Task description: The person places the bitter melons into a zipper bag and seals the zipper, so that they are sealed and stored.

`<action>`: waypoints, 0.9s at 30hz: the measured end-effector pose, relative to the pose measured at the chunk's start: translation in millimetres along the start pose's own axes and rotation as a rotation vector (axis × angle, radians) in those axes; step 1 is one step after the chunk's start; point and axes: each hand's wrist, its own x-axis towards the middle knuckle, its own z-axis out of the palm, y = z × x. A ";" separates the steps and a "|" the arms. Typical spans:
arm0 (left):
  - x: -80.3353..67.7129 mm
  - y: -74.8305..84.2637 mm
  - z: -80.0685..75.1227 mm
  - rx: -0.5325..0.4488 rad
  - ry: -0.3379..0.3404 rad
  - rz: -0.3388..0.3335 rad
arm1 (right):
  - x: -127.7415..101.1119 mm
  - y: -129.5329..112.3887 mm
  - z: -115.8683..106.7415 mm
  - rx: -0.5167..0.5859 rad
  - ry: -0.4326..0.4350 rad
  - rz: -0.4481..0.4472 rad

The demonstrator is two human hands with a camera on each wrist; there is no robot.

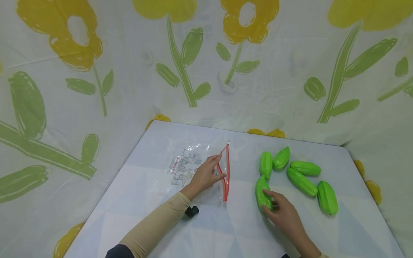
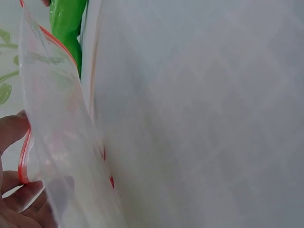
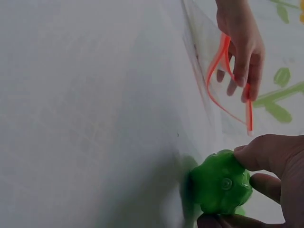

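A clear zip bag (image 1: 187, 168) with a red zip and a printed drawing lies on the table, its mouth gaping to the right. My left hand (image 1: 204, 175) holds the bag by its mouth, thumb and fingers at the red zip edge (image 2: 23, 161). My right hand (image 1: 285, 215) grips a green ridged toy gourd (image 1: 262, 193), thumb on one side and fingers on the other; its round end (image 3: 223, 183) faces the right wrist camera. Touching or close to its far tip is another green gourd (image 1: 266, 163).
More green gourds lie to the right, among them one at the back (image 1: 281, 158), a slanted one (image 1: 301, 182) and one nearest the right edge (image 1: 327, 197). A small black object (image 1: 191, 211) shows beside my left forearm. A flower-printed curtain (image 1: 264, 86) surrounds the table (image 1: 245, 236).
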 end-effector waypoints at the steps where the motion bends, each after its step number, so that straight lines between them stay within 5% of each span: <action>1: 0.1 0.3 -0.2 0.001 0.001 0.002 | 1.2 -0.5 0.3 0.000 0.000 -0.010; 27: 2.0 3.3 2.6 0.006 -0.006 0.020 | 51.1 3.7 9.0 0.072 0.045 -0.004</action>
